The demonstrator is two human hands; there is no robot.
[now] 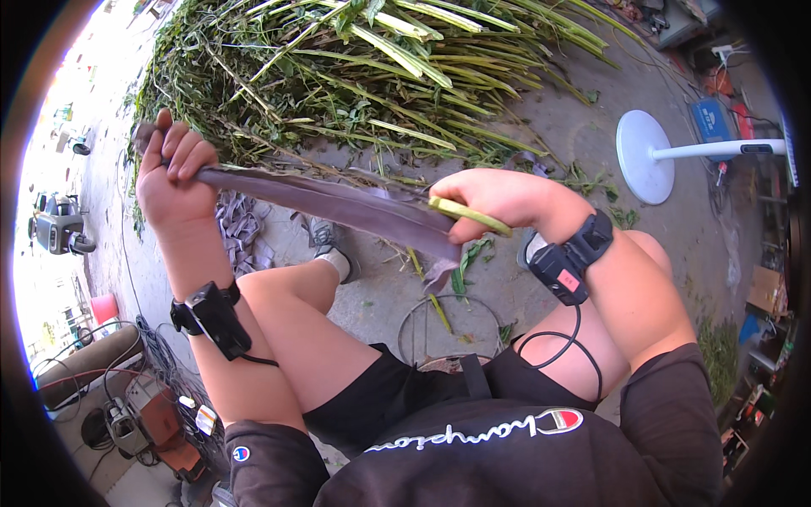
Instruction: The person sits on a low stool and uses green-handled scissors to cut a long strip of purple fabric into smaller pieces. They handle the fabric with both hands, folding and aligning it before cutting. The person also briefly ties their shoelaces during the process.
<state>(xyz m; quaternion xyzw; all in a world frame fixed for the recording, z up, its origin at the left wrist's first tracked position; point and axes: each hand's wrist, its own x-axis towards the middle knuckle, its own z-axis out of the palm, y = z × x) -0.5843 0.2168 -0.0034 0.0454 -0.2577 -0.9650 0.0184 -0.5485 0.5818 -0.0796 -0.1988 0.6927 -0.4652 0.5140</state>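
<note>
A long greyish-purple strip of cloth (pixel 338 203) stretches between my two hands. My left hand (pixel 177 182), raised at the left, is closed around its far end. Lower on the right, my right hand (pixel 498 201) has its fingers closed on the other end, where the cloth widens and hangs in a loose tail. A short yellow-green piece of stalk (pixel 469 215) lies across the right hand's fingers; whether they grip it is unclear. Just beyond both hands lies a big heap of leafy green stalks (pixel 405 118), cut ends mostly to the right.
More purple cloth strips (pixel 242 228) lie bunched on the concrete near my foot. A wire ring (pixel 452 325) is between my legs. At the right stands a white round base with a pole (pixel 646 156), near a blue box (pixel 714 127). Cables and machinery (pixel 152 418) crowd the lower left.
</note>
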